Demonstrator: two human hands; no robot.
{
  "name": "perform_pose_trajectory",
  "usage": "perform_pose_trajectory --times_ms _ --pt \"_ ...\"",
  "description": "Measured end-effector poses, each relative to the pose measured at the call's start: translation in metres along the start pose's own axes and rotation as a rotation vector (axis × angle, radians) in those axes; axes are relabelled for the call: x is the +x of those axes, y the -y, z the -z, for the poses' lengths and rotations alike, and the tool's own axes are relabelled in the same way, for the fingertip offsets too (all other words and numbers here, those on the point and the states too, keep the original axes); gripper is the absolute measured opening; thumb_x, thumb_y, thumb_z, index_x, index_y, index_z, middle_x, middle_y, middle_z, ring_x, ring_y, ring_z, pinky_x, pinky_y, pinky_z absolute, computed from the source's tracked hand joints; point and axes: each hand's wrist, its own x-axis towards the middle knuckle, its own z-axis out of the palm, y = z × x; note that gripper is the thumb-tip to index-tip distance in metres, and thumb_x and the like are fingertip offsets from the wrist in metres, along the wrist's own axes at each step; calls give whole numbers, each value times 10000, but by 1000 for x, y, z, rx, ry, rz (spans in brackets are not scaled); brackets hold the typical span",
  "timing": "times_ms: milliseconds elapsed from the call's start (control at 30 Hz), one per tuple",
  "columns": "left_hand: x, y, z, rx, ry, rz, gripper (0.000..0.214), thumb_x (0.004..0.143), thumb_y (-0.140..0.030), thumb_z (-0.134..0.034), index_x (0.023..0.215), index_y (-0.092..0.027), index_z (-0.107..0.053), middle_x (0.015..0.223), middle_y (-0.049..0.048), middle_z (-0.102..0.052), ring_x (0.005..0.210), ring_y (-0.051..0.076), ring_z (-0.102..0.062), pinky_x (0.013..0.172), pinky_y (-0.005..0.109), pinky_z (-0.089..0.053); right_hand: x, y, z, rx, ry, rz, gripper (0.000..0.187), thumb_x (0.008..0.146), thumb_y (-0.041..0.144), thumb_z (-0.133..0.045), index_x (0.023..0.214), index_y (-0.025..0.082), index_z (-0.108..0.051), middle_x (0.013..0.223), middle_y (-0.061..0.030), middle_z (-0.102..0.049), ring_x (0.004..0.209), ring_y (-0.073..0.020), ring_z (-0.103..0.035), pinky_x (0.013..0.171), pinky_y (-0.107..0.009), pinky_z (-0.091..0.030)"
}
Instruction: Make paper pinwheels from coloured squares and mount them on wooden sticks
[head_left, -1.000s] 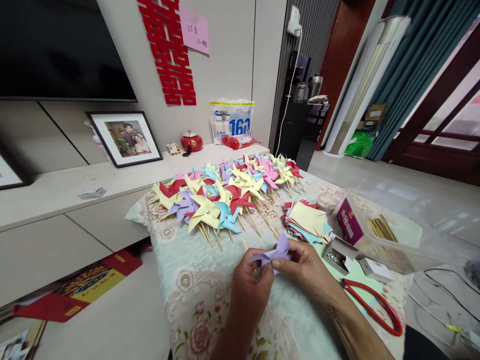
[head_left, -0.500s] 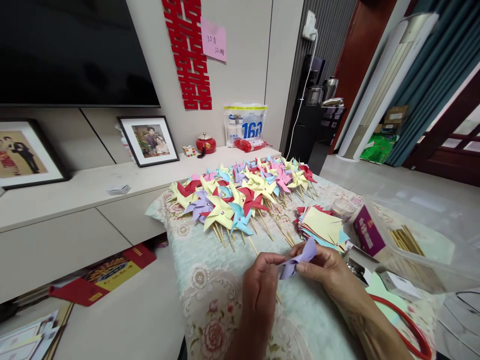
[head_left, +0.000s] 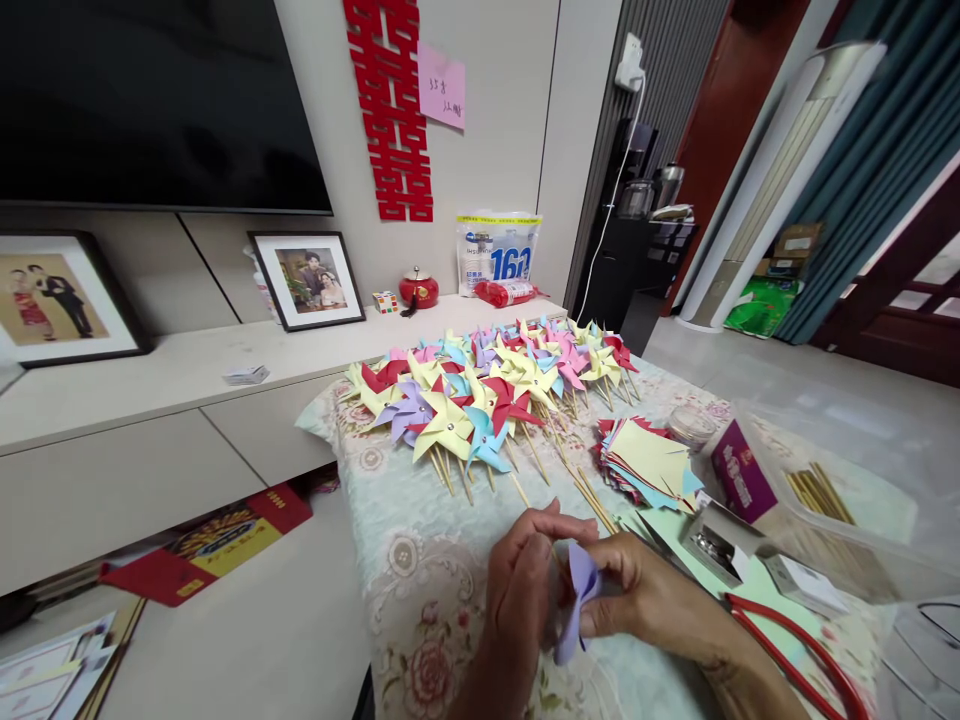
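Finished pinwheels (head_left: 448, 428) crowd the tabletop's (head_left: 442, 510) far edge; sheets (head_left: 652, 455) remain; the right hand (head_left: 646, 600) pinches purple paper (head_left: 579, 592), left hand's (head_left: 517, 580) grip unclear.

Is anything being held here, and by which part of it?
The right hand holds the purple paper pinwheel by the side nearest that hand. Whether the left hand grips anything cannot be told.

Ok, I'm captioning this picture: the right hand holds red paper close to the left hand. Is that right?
Only the colour is wrong: the head view shows the right hand holding purple paper, close to the left hand.
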Motion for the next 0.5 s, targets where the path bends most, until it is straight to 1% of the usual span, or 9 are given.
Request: perform_pose_trajectory --times_ms 67,100,167,200,233,267,300,400,500 --pt "1 -1 3 -8 -58 -18 353 886 -450 -562 819 -181 -781 864 113 -789 935 288 -719 1170 499 -278 0 -1 1 74 -21 -18 297 687 386 -852 783 121 -758 696 3 -624 639 -124 -496 606 -227 -366" --pt "3 -2 4 -16 -124 -31 340 878 -441 -575 801 -178 -776 851 111 -783 922 280 -714 1140 488 -325 0 -2 2 112 -24 -13 305 676 389 -859 773 119 -755 685 6 -617 634 -120 -488 602 -224 -361" --pt "7 -2 7 -56 -299 -41 304 857 -428 -611 779 -172 -755 820 97 -766 891 254 -698 1033 444 -436 0 -4 3 153 -18 6 326 666 397 -867 777 114 -751 676 9 -614 627 -113 -481 593 -215 -360" --pt "9 -3 7 -90 -381 -28 279 840 -422 -639 782 -170 -743 803 88 -756 863 237 -691 963 414 -479 0 -5 4 160 -7 9 334 663 397 -871 788 111 -752 681 7 -621 626 -111 -484 589 -211 -362" --pt "11 -3 7 -132 -437 -3 256 819 -414 -671 792 -167 -734 792 78 -748 833 220 -685 900 385 -505 0 -5 4 159 10 9 339 663 393 -875 800 108 -754 691 3 -631 628 -110 -492 591 -208 -369" --pt "12 -3 6 -178 -463 31 241 796 -402 -703 804 -162 -729 791 72 -744 813 207 -683 856 366 -518 0 -5 4 159 33 7 343 661 389 -879 811 107 -755 699 -1 -640 628 -109 -499 591 -206 -376" --pt "13 -3 5 -219 -463 68 236 774 -390 -733 813 -157 -728 793 71 -744 799 199 -683 831 356 -525 0 -5 4 157 51 3 344 660 386 -882 817 107 -756 704 -2 -647 625 -107 -502 590 -203 -380" --pt "12 -3 1 -296 -415 157 239 741 -361 -783 821 -140 -740 780 71 -746 776 191 -690 805 348 -538 -1 -4 2 146 75 -10 337 647 379 -892 800 109 -761 695 -1 -648 622 -106 -501 579 -199 -383" --pt "10 -3 0 -346 -387 190 213 720 -317 -810 818 -138 -747 726 44 -722 705 162 -670 737 310 -534 -1 -3 0 128 69 -18 327 637 377 -897 787 116 -770 677 1 -642 631 -113 -498 575 -202 -382"
